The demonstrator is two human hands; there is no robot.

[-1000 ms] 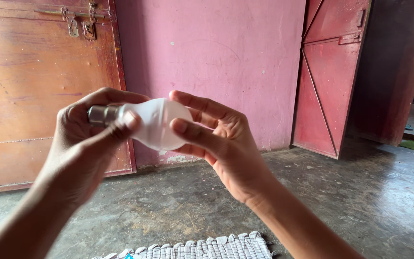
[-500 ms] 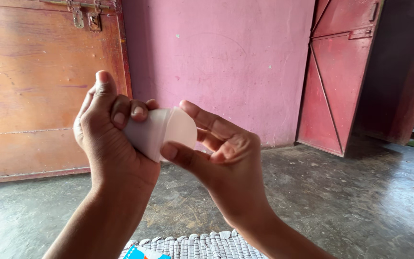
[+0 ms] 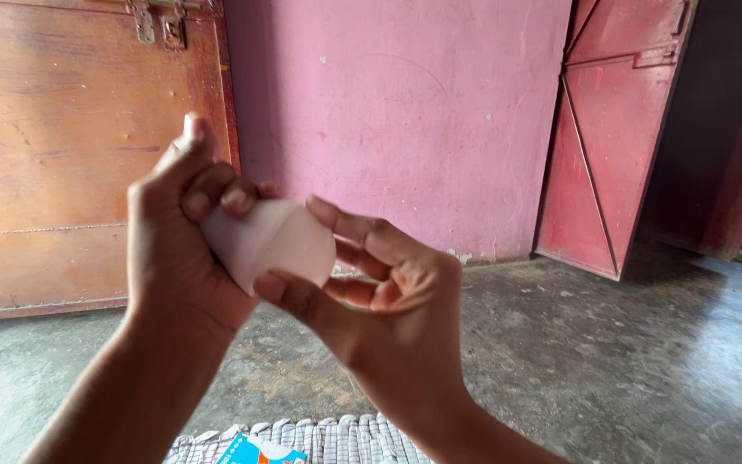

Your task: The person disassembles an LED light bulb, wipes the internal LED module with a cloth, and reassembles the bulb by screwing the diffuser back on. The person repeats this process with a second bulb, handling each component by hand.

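you hold a white light bulb [image 3: 270, 245] up in front of you, between both hands, well above the concrete floor [image 3: 611, 361] and in front of the pink wall [image 3: 405, 120]. it looks light, with a smooth rounded dome that is probably slippery and would likely crack or shatter if squeezed hard or dropped on that floor. the safer place to take hold is the narrow end, where the body tapers toward the base; there your grip can be firm without pressing on the thin dome. the base itself is hidden inside your left palm, so its kind cannot be told.

your left hand [image 3: 178, 245] is curled closed around that narrow end, the fingers [image 3: 216, 193] folded over the top of the bulb and the thumb raised beside them. your right hand [image 3: 388, 318] is only half closed: the thumb presses the lower front of the dome and the forefinger lies across its upper right side, a light pinch, while the other fingers [image 3: 362, 292] stay loosely bent behind, near the dome; whether they touch it cannot be told.

below your wrists lies a woven mat [image 3: 337, 438] with a small blue and red carton [image 3: 259, 450] on its edge. a brown wooden door [image 3: 70, 155] stands at the left and a red metal door [image 3: 616, 129] at the right.
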